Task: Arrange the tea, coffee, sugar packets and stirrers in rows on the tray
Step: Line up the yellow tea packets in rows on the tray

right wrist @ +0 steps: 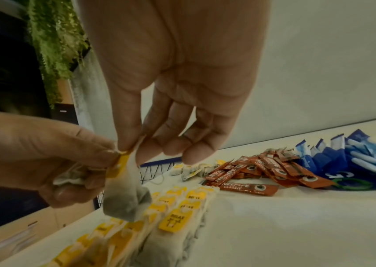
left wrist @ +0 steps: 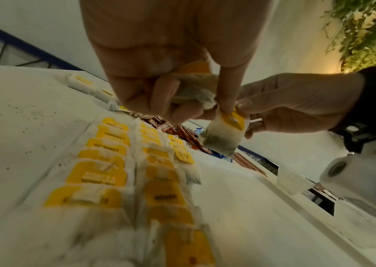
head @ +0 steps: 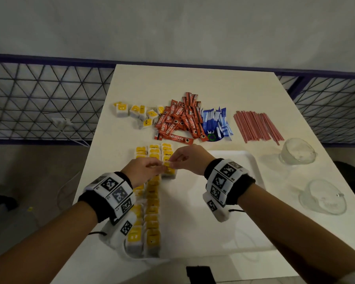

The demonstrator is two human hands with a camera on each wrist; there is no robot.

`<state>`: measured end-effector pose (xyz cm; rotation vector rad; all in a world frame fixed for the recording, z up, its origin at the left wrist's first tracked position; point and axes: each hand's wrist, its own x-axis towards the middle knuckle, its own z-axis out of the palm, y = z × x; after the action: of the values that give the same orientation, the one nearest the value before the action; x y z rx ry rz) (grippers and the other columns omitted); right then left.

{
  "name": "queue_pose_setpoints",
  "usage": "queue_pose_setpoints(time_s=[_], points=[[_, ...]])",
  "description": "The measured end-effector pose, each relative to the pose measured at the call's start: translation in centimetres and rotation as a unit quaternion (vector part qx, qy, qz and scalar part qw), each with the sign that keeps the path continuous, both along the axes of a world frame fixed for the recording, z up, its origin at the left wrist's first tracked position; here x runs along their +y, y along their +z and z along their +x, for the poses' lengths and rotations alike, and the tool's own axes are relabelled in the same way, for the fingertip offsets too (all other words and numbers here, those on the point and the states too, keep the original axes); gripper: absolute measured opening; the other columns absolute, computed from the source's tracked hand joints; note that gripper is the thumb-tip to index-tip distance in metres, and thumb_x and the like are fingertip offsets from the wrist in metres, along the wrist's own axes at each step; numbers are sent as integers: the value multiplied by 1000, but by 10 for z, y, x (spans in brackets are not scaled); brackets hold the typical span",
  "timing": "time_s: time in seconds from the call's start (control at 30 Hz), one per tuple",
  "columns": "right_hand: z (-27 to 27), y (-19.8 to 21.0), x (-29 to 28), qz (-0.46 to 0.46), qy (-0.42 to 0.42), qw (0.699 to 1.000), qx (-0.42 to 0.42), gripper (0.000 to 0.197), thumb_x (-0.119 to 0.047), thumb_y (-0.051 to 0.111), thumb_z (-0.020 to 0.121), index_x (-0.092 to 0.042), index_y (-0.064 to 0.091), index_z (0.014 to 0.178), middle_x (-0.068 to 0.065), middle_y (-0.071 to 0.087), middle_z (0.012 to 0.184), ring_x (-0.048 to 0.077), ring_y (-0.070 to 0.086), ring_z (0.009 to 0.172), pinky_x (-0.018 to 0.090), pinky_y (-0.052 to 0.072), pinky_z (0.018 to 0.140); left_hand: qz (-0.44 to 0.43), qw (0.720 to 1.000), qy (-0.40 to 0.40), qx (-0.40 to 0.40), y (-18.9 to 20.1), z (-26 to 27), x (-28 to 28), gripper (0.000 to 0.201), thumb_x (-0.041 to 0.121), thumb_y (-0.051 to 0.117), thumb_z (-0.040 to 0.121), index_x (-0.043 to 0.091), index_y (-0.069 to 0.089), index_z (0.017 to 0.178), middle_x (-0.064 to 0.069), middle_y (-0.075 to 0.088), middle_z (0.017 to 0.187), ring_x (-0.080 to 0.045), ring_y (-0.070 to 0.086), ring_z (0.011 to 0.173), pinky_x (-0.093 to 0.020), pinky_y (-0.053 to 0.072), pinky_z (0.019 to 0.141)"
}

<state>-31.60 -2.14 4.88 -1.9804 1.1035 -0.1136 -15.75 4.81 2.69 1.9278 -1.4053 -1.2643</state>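
Both hands are over the far-left part of the shallow white plastic tray (head: pixel 252 160), passing one tea bag. Right hand (head: pixel 190 159): thumb and forefinger pinch the top edge of a hanging white paper tea bag with a yellow tag (right wrist: pixel 126 195); the other fingers are loosely curled and hold nothing. Left hand (head: pixel 143 171): fingertips pinch the same bag at its tag, while the remaining fingers are curled round a second, crumpled white tea bag (left wrist: pixel 196 92) in the palm.

The hanging bag is in the air, just above the far end of the yellow-tagged tea bag rows (head: pixel 152 193) that run along the tray's left edge from the near corner to the far one. The third row looks short, so I judge this bag goes there.

Doing the step well:
- Let one hand release before lowering; two pinches on thin paper risk a tear.
- Lay it tag up, overlapping the last bag like its neighbours.
- Set it down, don't slide: the rows are loose and will shift.
- Flatten the crumpled bag before placing it.

Not yet placed, on the tabletop beyond the tray's far edge: loose tea bags (head: pixel 137 114), red Nescafé coffee sticks (head: pixel 178 119), blue and white sugar packets (head: pixel 215 124), red thin stirrers (head: pixel 256 126).
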Motion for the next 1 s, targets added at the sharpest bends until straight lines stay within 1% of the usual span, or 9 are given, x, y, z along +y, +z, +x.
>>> queue_pose_setpoints(time_s=[0.1,0.23,0.33,0.4,0.53,0.63,0.73,0.87,1.0], points=[[2,-3,5,-16,14,998,57,24,-24,63,87,-8,68,104,9,67,105,15,55,89,16,39,66,17,1000,7,10,-3,0,3,7,31,62,86,24,63,88,4,59,74,-10,51,64,-15,38,55],[2,-12,11,3,42,989,138,27,-26,55,92,-9,63,111,9,63,114,23,55,108,21,37,80,44,998,33,5,-1,10,3,12,34,62,86,27,59,96,2,57,73,-9,48,56,-18,34,47],[3,-22,15,32,48,984,169,30,-26,53,93,-8,60,115,10,60,120,24,53,112,24,39,86,76,994,62,42,-1,20,2,13,26,60,88,22,56,101,0,56,74,-13,44,54,-21,33,47],[5,-29,16,53,50,981,178,30,-25,53,93,-7,60,116,11,59,121,25,52,113,25,39,86,91,990,84,72,-1,25,3,16,17,57,89,18,56,105,1,57,72,-13,45,53,-21,34,47],[13,-35,12,70,52,979,186,29,-24,52,93,-7,60,115,11,59,121,25,52,113,23,35,79,106,985,103,90,-4,31,8,19,8,58,84,19,59,99,-1,59,81,-13,51,58,-19,41,49],[18,-36,4,39,45,980,189,28,-25,53,93,-9,61,114,11,59,121,26,52,114,27,39,87,114,983,108,98,-5,33,10,17,10,58,83,21,60,95,-3,61,88,-12,54,60,-18,42,48],[23,-36,-4,12,30,982,186,28,-26,53,93,-10,63,113,12,59,120,28,52,113,30,40,92,112,981,111,110,-5,35,9,13,10,57,85,21,60,91,0,61,87,-12,53,59,-17,41,46],[26,-38,-11,-4,16,982,188,28,-27,54,92,-9,63,113,11,59,121,26,51,113,27,39,89,107,979,116,126,-2,37,6,12,9,56,87,20,59,89,2,61,86,-14,53,60,-17,41,45],[27,-42,-14,-5,26,978,205,30,-27,54,92,-9,60,116,12,56,123,27,49,115,29,38,92,107,973,133,153,-1,35,5,12,8,54,89,20,58,88,-2,62,81,-16,54,60,-15,43,42]])
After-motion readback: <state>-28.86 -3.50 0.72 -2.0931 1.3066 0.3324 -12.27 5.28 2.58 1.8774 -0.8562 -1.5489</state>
